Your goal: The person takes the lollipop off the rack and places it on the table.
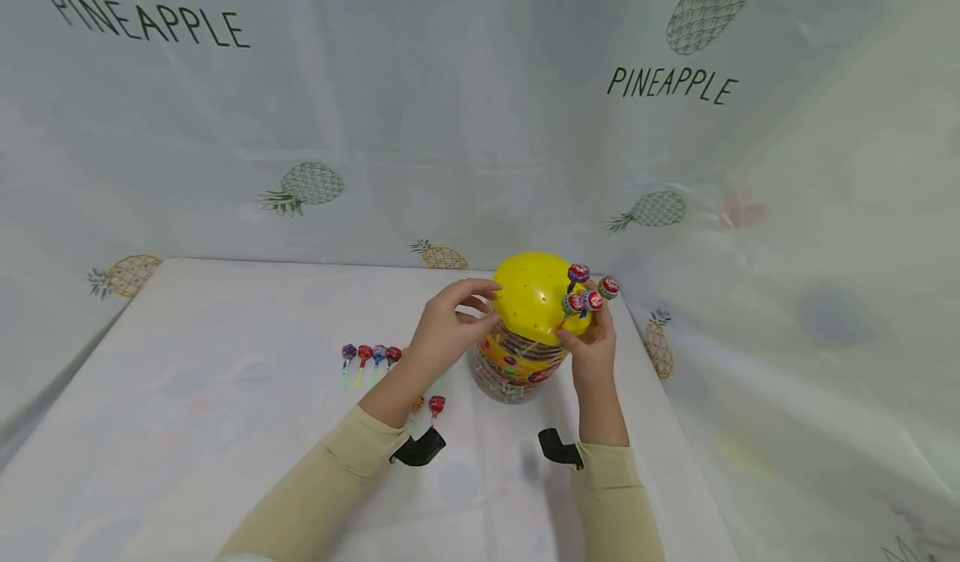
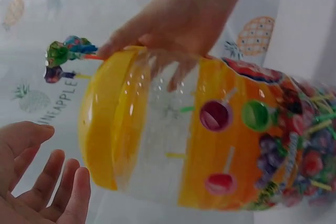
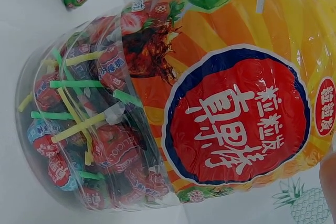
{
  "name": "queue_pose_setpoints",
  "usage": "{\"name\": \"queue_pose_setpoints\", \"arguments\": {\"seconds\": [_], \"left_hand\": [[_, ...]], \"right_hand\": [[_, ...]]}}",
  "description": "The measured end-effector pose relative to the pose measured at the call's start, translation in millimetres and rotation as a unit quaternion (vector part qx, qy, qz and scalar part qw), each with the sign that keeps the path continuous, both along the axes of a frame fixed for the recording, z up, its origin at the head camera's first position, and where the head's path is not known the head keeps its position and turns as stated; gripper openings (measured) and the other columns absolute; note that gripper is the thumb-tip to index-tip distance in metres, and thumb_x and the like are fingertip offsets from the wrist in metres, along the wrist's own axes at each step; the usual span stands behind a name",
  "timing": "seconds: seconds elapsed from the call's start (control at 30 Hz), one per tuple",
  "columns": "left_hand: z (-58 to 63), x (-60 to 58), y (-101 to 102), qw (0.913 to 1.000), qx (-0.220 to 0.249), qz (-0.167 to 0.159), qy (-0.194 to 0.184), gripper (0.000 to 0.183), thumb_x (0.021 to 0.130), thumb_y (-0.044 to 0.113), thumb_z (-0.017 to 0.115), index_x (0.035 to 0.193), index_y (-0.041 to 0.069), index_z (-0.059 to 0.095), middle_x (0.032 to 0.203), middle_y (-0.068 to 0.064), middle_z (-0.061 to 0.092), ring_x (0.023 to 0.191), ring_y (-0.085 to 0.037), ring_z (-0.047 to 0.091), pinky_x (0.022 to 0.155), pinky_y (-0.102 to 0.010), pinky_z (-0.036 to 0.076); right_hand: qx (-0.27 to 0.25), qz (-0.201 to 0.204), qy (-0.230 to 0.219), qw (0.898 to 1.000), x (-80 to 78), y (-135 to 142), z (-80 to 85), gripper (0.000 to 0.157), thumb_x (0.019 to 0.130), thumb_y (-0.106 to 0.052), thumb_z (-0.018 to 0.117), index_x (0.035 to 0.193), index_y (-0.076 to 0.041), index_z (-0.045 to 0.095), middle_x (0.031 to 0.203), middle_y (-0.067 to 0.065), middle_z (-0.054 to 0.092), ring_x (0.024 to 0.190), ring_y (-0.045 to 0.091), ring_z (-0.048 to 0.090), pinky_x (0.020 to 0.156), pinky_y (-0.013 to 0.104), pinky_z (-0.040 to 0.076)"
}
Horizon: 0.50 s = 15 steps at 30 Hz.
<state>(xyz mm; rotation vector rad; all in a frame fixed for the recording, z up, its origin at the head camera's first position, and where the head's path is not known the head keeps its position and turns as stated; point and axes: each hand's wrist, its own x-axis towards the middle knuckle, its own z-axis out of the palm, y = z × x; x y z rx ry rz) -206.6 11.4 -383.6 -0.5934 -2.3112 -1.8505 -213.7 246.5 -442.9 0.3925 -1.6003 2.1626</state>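
A clear plastic candy jar (image 3: 173, 114) with a yellow domed lid (image 1: 528, 295) stands on the table, lollipops (image 3: 89, 129) in its lower part. Several wrapped lollipops (image 1: 583, 295) stick up by their sticks from small holes at the lid's right side. My right hand (image 1: 596, 349) holds the lid's right edge, thumb at the front beside those sticks and fingers partly hidden behind. On the opposite side, my left hand (image 1: 442, 328) has loosely bent fingers close to the lid with nothing in them; the left wrist view shows a gap between these fingertips and the lid.
Left of the jar, a row of lollipops (image 1: 364, 353) lies on the white-covered table (image 1: 225, 395), partly hidden by my left forearm. Another lollipop (image 1: 437, 406) lies nearer to me. A pineapple-print curtain (image 1: 450, 112) hangs behind and along the right.
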Motion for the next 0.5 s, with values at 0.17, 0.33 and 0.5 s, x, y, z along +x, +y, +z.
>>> {"name": "queue_pose_setpoints", "arguments": {"seconds": [0.17,0.33,0.5], "left_hand": [[12.1,-6.5,14,0.9999,0.002,-0.016,0.002,0.036,0.086,0.007,0.074,0.121,0.015,0.066,0.11,0.001,0.063,0.1,-0.017,0.059,0.082,-0.026,0.054],[23.4,-12.0,29,0.9994,-0.004,-0.033,0.008,0.036,0.088,0.011,0.073,0.123,0.015,0.065,0.111,0.002,0.064,0.097,-0.014,0.061,0.086,-0.027,0.052],[30.6,-16.1,42,0.9978,0.005,-0.064,0.015,0.034,0.091,0.013,0.071,0.124,0.015,0.064,0.112,0.002,0.064,0.096,-0.013,0.062,0.089,-0.027,0.05]], "right_hand": [[0.004,-0.001,-0.01,1.0,-0.3,-1,-1.4,0.066,0.085,0.008,0.07,0.142,-0.015,0.048,0.139,0.012,0.047,0.126,0.026,0.046,0.101,0.031,0.043],[0.009,-0.004,-0.013,1.0,-0.5,-1,-1.5,0.066,0.085,0.007,0.069,0.144,-0.014,0.046,0.14,0.012,0.046,0.127,0.027,0.045,0.1,0.031,0.044],[0.01,-0.005,-0.011,1.0,-0.1,0,-0.6,0.066,0.086,0.005,0.069,0.145,-0.013,0.044,0.141,0.013,0.046,0.127,0.028,0.046,0.099,0.031,0.045]]}}
